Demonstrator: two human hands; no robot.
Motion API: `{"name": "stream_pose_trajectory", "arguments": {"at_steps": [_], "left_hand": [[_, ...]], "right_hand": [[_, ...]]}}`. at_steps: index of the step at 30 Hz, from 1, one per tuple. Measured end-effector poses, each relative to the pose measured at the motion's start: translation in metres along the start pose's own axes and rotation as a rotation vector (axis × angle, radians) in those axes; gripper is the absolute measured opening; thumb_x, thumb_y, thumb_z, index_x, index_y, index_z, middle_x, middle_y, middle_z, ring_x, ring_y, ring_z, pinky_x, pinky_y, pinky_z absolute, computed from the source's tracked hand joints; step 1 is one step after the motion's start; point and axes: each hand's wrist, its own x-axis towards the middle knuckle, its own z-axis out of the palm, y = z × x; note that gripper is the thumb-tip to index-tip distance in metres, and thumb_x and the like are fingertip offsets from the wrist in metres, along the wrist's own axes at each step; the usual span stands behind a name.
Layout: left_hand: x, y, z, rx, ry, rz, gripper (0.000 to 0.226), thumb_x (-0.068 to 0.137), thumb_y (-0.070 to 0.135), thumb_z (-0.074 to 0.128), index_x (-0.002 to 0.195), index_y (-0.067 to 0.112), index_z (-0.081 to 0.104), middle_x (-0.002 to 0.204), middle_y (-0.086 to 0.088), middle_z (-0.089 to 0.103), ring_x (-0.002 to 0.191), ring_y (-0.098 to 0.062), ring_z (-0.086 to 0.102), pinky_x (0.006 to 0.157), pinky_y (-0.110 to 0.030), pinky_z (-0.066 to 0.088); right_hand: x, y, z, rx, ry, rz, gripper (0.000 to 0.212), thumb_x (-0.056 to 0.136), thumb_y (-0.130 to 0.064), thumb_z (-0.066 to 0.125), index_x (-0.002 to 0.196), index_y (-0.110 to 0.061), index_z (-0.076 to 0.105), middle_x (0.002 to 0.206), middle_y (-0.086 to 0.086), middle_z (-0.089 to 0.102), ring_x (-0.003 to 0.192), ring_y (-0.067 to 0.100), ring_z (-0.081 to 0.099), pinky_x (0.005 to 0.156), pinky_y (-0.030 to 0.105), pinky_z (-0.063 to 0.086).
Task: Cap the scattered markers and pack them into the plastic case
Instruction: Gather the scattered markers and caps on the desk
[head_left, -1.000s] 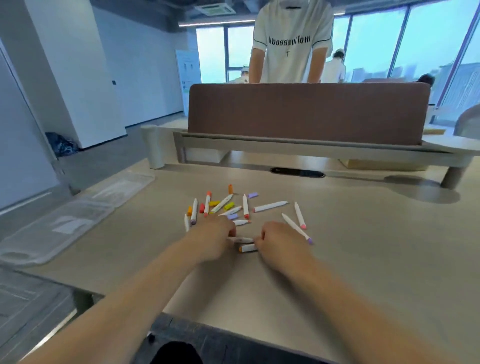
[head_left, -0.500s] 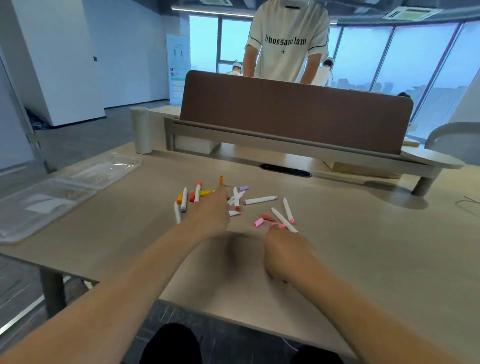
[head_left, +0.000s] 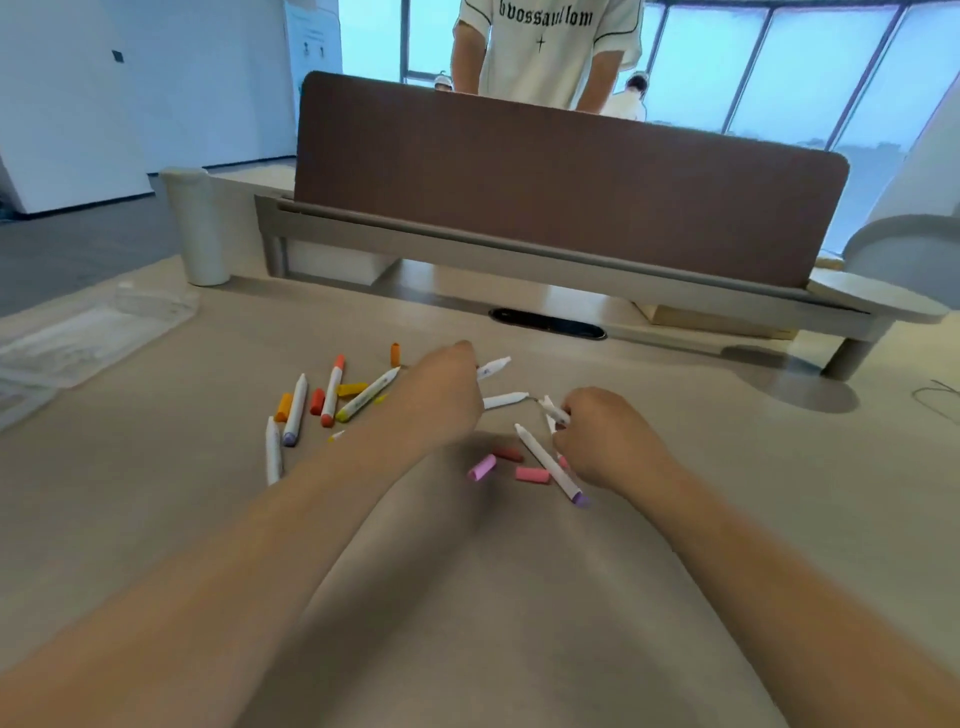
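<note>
1. Desk (head_left: 675, 545) w/ brown divider (head_left: 566, 192) at its far edge is filling the view; a person in a white shirt (head_left: 545, 47) is standing behind it.
2. Clear plastic case (head_left: 88, 343) is lying open at the far left, well apart from the markers.
3. Left hand (head_left: 441, 400) is reaching over the marker pile, knuckles up; can't tell what its fingers are doing, they're hidden.
4. Right hand (head_left: 608, 441) is pinching a white marker (head_left: 555, 411) by the barrel, fingers curled tight.
5. Markers (head_left: 332, 397) are lying scattered mid-desk. Judging by looks: light, stiff, smooth, prob. roll easily; best gripped mid-barrel.
6. Loose caps (head_left: 531, 474), pink & red, are lying just beside the right hand; tiny, need a fingertip pinch.
</note>
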Motion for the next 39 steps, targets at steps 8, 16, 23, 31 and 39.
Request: {"name": "stream_pose_trajectory", "arguments": {"at_steps": [8,16,23,31,39], "left_hand": [[0.037,0.005,0.017,0.23,-0.089,0.016,0.006,0.088,0.017,0.061,0.087,0.015,0.056,0.09,-0.005,0.06,0.076,-0.022,0.059,0.076,-0.036,0.054],[0.045,0.003,0.025,0.324,-0.182,0.068,0.014,0.088,0.013,0.058,0.101,0.011,0.064,0.101,-0.008,0.066,0.093,-0.027,0.065,0.081,-0.035,0.054],[0.042,0.008,0.028,0.299,-0.181,0.095,0.012,0.092,0.021,0.054,0.101,0.014,0.057,0.09,-0.002,0.054,0.085,-0.023,0.058,0.071,-0.034,0.048],[0.032,-0.008,0.009,-0.079,-0.138,0.045,0.016,0.091,0.021,0.055,0.105,0.015,0.048,0.089,-0.003,0.056,0.075,-0.016,0.054,0.062,-0.031,0.043],[0.019,-0.029,-0.02,-0.07,-0.037,-0.009,0.014,0.099,0.026,0.047,0.1,0.012,0.046,0.079,-0.002,0.049,0.067,-0.014,0.047,0.054,-0.031,0.032]], "right_hand": [[0.022,-0.003,0.017,-0.049,-0.029,-0.017,0.023,0.086,-0.022,0.063,0.073,-0.018,0.044,0.068,-0.003,0.046,0.07,0.021,0.052,0.053,0.026,0.035],[0.031,-0.001,0.0,0.136,-0.072,0.082,0.032,0.087,-0.031,0.061,0.066,-0.014,0.044,0.066,0.003,0.049,0.059,0.019,0.047,0.049,0.029,0.031],[0.044,0.016,0.0,0.356,-0.043,0.153,0.024,0.087,-0.023,0.054,0.069,-0.01,0.046,0.071,0.009,0.061,0.058,0.029,0.061,0.052,0.028,0.044],[0.051,0.017,0.013,0.316,-0.047,0.199,0.029,0.096,-0.026,0.05,0.072,-0.01,0.046,0.069,0.003,0.049,0.074,0.028,0.055,0.066,0.029,0.039],[0.043,0.005,0.015,0.23,-0.013,0.182,0.021,0.095,-0.022,0.053,0.107,-0.005,0.058,0.066,0.001,0.056,0.056,0.013,0.051,0.061,0.028,0.038]]}}
